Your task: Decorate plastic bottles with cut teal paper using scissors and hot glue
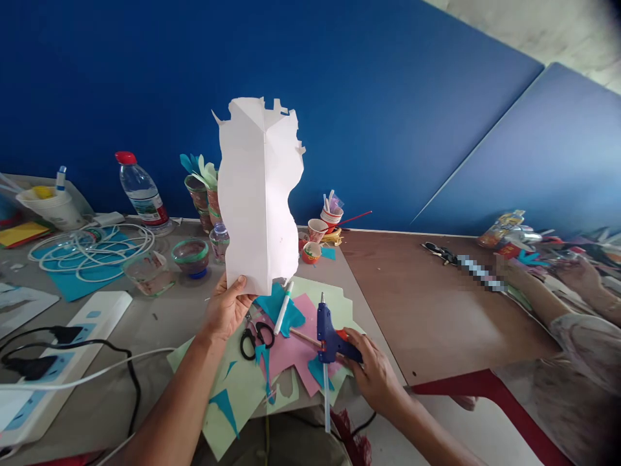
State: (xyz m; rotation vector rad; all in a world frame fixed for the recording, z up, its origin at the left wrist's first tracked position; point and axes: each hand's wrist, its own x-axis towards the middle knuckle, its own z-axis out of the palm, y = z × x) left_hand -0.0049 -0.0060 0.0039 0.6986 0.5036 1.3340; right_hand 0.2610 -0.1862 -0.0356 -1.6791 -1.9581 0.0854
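Note:
My left hand pinches the lower edge of a white paper cutout, thumb in front. The cutout stands upright, with a fold down its middle, wavy sides and jagged bits at the top. In my right hand is a blue hot glue gun, nozzle up, a clear glue stick jutting from its rear. Black-handled scissors and a white marker lie between my hands on pink paper, blue scraps and pale green paper.
A power strip with black plugs and a coiled white cable sit at left. Behind stand a red-capped bottle, glass bowls and paper cups. At right, another person's arms rest over a brown table.

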